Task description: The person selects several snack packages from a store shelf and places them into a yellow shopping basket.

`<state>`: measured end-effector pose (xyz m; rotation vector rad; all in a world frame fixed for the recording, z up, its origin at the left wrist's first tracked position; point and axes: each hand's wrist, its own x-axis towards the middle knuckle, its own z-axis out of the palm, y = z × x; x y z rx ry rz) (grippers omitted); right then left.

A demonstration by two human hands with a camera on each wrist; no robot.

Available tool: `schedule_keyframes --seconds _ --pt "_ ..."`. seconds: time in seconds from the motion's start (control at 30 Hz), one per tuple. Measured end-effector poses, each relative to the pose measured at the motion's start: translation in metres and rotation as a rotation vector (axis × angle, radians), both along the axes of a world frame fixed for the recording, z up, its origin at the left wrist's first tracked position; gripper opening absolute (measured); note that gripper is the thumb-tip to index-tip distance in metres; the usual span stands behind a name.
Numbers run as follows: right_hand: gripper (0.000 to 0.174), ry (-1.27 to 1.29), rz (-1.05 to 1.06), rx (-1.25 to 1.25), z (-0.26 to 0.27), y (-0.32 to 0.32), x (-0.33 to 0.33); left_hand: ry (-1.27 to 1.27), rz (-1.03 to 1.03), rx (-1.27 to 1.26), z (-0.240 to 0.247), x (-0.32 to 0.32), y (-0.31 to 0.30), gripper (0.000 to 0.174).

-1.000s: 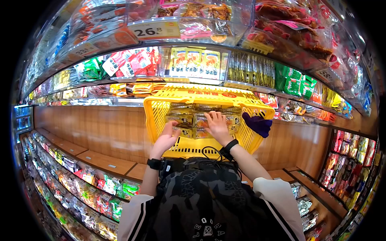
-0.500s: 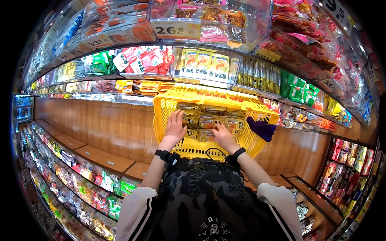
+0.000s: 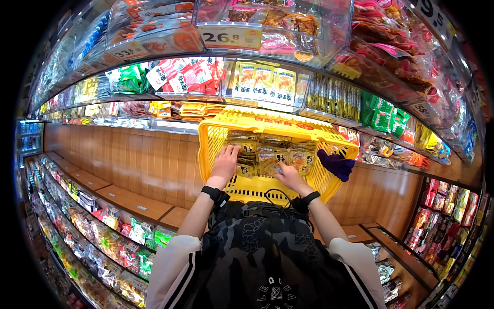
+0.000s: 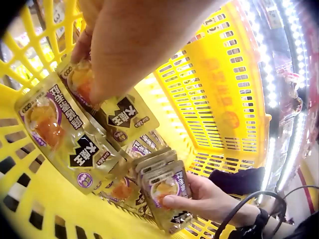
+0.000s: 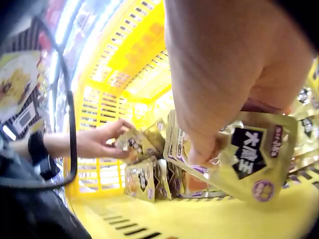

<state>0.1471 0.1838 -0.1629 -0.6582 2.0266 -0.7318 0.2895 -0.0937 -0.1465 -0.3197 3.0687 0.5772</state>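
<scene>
Gold snack packets with an orange food picture (image 4: 45, 124) fill part of a yellow shopping basket (image 3: 252, 194), some in upright rows. At the left of the basket my left hand (image 3: 224, 164) pinches a packet (image 5: 137, 144) between thumb and fingers, seen in the right wrist view. My right hand (image 3: 291, 177), nearer the front, grips a small stack of packets (image 4: 162, 186), its thumb across the front one. Most of the right fingers are hidden behind that stack.
A dark purple cloth (image 3: 335, 166) hangs over the basket's right side. Behind the basket rise shelves of bagged snacks (image 3: 193, 77) with price tags (image 3: 230, 37). A black cable (image 5: 70, 114) loops near the right wrist.
My left hand has moved from the front left onto the left packets. My right hand has drawn back from over the packets to their front edge, where it grips a stack.
</scene>
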Motion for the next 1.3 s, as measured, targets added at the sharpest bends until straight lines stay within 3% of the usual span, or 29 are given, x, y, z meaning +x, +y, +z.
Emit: schedule_keyframes --seconds 0.07,0.1,0.17,0.2,0.23,0.3,0.33,0.4,0.43,0.5,0.53,0.57,0.63,0.67,0.7,0.77,0.8,0.9,0.97,1.03,1.1,1.17,1.23,1.3 --pt "0.085 -0.113 -0.045 0.02 0.002 0.003 -0.008 -0.007 -0.015 0.016 0.003 -0.003 -0.003 0.048" --pt "0.085 -0.111 -0.05 0.02 0.003 0.005 -0.01 -0.013 -0.029 0.032 0.004 -0.006 -0.004 0.045" --pt "0.087 -0.409 -0.277 -0.153 0.017 0.003 -0.015 -0.096 -0.037 0.065 0.016 -0.015 -0.007 0.043" --pt "0.07 -0.469 -0.328 -0.2 0.025 0.006 -0.015 -0.183 -0.04 0.097 0.021 -0.018 -0.008 0.041" --pt "0.07 -0.467 -0.33 -0.2 0.035 0.005 -0.014 -0.181 -0.042 0.097 0.021 -0.02 -0.009 0.041" --pt "0.092 -0.641 -0.52 -0.256 0.046 0.005 -0.011 -0.193 -0.069 0.04 0.02 -0.024 -0.011 0.039" --pt "0.092 -0.64 -0.521 -0.256 0.04 0.008 -0.012 -0.286 -0.074 0.044 0.03 -0.029 -0.011 0.039" --pt "0.089 -0.53 -0.297 -0.242 0.021 0.015 -0.015 -0.296 -0.067 0.075 0.034 -0.033 -0.012 0.038" --pt "0.089 -0.53 -0.296 -0.243 0.039 0.011 -0.02 -0.306 -0.059 0.105 0.037 -0.035 -0.012 0.037" --pt "0.088 -0.461 0.008 -0.187 0.093 -0.003 -0.034 -0.437 -0.061 0.201 0.058 -0.049 -0.013 0.039" --pt "0.07 -0.396 0.0 -0.248 0.099 -0.006 -0.03 -0.564 -0.065 0.298 0.067 -0.054 -0.013 0.043" --pt "0.07 -0.395 -0.001 -0.249 0.105 -0.011 -0.032 -0.564 -0.066 0.297 0.071 -0.055 -0.012 0.043" --pt "0.049 -0.208 0.302 -0.121 0.125 -0.029 -0.038 -0.574 -0.189 0.448 0.077 -0.058 -0.011 0.042" --pt "0.037 -0.093 0.364 -0.066 0.134 -0.036 -0.035 -0.549 -0.302 0.491 0.068 -0.058 -0.012 0.048" --pt "0.037 -0.091 0.362 -0.066 0.135 -0.038 -0.033 -0.548 -0.305 0.49 0.061 -0.056 -0.012 0.048" --pt "0.04 0.448 0.497 -0.228 0.138 -0.041 -0.027 -0.526 -0.361 0.585 0.062 -0.057 -0.008 0.055" --pt "0.041 0.51 0.496 -0.256 0.141 -0.043 -0.023 -0.53 -0.384 0.584 0.06 -0.057 -0.007 0.057" --pt "0.044 0.339 0.438 -0.331 0.12 -0.046 -0.007 -0.634 -0.41 0.6 0.069 -0.064 0.002 0.055" --pt "0.054 0.101 0.481 -0.238 0.123 -0.054 -0.002 -0.667 -0.421 0.592 0.075 -0.065 0.005 0.057" --pt "0.06 -0.097 0.386 -0.188 0.122 -0.057 -0.001 -0.758 -0.457 0.546 0.074 -0.063 0.007 0.052" --pt "0.063 -0.116 0.343 -0.222 0.111 -0.052 -0.001 -0.741 -0.519 0.531 0.064 -0.057 0.003 0.05" --pt "0.067 -0.14 0.3 -0.255 0.106 -0.047 -0.003 -0.688 -0.307 0.933 0.057 -0.047 -0.002 0.049" --pt "0.071 -0.228 0.336 -0.167 0.103 -0.043 -0.01 -0.585 -0.324 0.949 0.067 -0.046 -0.008 0.045" --pt "0.072 -0.215 0.291 -0.212 0.099 -0.036 -0.011 -0.771 0.118 1.21 0.119 -0.054 -0.013 0.045"
